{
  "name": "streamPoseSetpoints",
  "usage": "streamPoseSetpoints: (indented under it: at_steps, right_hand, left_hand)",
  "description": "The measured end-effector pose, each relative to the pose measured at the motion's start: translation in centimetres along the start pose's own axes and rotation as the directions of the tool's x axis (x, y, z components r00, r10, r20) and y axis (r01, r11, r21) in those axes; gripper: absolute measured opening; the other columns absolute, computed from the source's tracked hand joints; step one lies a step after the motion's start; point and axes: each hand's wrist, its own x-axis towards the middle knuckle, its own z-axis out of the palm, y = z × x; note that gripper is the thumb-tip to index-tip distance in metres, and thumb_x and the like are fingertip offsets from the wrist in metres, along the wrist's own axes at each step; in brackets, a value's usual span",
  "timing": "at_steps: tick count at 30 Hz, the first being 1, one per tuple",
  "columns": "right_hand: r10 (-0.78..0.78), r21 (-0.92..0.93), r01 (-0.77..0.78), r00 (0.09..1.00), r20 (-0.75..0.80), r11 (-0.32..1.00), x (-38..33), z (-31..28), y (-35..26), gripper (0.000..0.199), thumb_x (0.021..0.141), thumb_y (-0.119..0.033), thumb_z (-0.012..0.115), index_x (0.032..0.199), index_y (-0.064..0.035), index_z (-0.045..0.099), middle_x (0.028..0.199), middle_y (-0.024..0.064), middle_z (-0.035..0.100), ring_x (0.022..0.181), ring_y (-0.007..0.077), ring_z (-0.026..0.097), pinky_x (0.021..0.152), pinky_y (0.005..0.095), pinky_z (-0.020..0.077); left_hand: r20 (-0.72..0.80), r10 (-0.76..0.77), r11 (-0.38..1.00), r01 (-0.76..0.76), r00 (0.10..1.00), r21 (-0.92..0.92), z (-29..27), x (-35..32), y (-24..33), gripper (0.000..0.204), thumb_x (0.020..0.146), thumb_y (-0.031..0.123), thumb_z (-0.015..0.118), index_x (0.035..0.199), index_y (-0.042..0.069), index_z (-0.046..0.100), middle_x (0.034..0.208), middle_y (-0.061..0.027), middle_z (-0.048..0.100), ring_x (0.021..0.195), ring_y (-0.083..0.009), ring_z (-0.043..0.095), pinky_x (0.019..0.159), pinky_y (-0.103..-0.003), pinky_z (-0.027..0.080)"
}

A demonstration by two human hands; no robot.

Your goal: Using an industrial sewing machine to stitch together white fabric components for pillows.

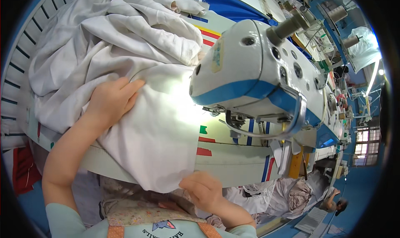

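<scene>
A large white cloth [158, 133] lies over the sewing machine's table, its near part spread fairly flat and its far left part heaped in folds. My left hand [112, 99] rests on the cloth left of the machine head, its fingers bent and closed on a fold. Near the table's front edge, my right hand [202, 191] pinches the cloth's near right corner. The white and blue sewing machine [246, 67] stands to the right, its lamp lighting the cloth's edge. That edge lies left of the presser foot [235, 131], apart from it.
Red, blue and green tape strips mark the pale table [229, 165]. More cloth [291, 194] is piled below right. A slatted white rack [14, 77] curves along the left, with red cloth [26, 169] beneath. Another person [332, 204] is far right, beyond machines and thread cones [336, 14].
</scene>
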Motion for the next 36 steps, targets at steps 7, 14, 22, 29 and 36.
streamPoseSetpoints:
  at_steps: [7,14,22,29,36]
  right_hand:
    - [0.230,0.001,-0.231,0.972,0.036,0.973,4.4,-1.6,1.9,0.013,0.077,-0.001,0.066,0.089,-0.0054,0.066,0.083,0.0120,0.065,0.074,0.0295,0.063,0.065,0.0369,0.0501]
    - [0.584,0.145,-0.574,0.811,-0.032,0.806,6.0,-1.2,1.3,0.005,0.084,-0.003,0.065,0.088,-0.0014,0.067,0.076,0.0122,0.065,0.068,0.0238,0.063,0.064,0.0322,0.0494]
    - [0.618,0.408,-0.527,0.776,-0.125,0.745,5.7,-0.6,1.0,0.006,0.084,-0.002,0.065,0.090,-0.0001,0.066,0.080,0.0104,0.067,0.069,0.0169,0.063,0.066,0.0281,0.0494]
    - [0.103,-0.102,-0.125,0.974,-0.202,0.987,4.0,0.1,1.5,0.010,0.078,-0.001,0.068,0.087,-0.0045,0.065,0.082,0.0108,0.066,0.076,0.0304,0.063,0.067,0.0378,0.0502]
    - [0.125,-0.090,-0.145,0.971,-0.205,0.985,3.3,0.2,2.0,0.012,0.075,0.000,0.068,0.085,-0.0056,0.065,0.078,0.0100,0.064,0.073,0.0315,0.061,0.067,0.0399,0.0486]
  left_hand:
    - [-0.163,0.111,0.986,-0.129,0.980,-0.107,1.4,4.7,-4.9,0.030,0.077,0.011,0.070,0.107,0.010,0.065,0.086,-0.0100,0.059,0.082,-0.0284,0.060,0.071,-0.038,0.050]
    - [-0.266,0.067,0.860,-0.191,0.962,-0.473,-4.4,-3.0,6.5,0.048,0.070,0.010,0.077,0.114,0.001,0.059,0.107,-0.0146,0.061,0.102,-0.0347,0.058,0.087,-0.043,0.049]
    - [-0.155,-0.050,0.971,0.011,0.987,-0.240,1.1,-4.9,10.5,0.033,0.074,0.004,0.059,0.107,0.003,0.060,0.102,-0.0114,0.060,0.097,-0.0304,0.056,0.086,-0.042,0.043]
    - [-0.046,0.171,0.984,-0.174,0.984,-0.050,-5.9,-4.8,6.7,0.032,0.072,0.007,0.059,0.103,-0.001,0.062,0.105,-0.0154,0.061,0.105,-0.0354,0.056,0.094,-0.049,0.041]
    - [0.057,0.137,0.923,-0.106,0.989,-0.370,-1.0,-5.0,14.0,0.030,0.069,0.011,0.065,0.098,0.000,0.063,0.097,-0.0106,0.060,0.099,-0.0276,0.057,0.087,-0.042,0.047]
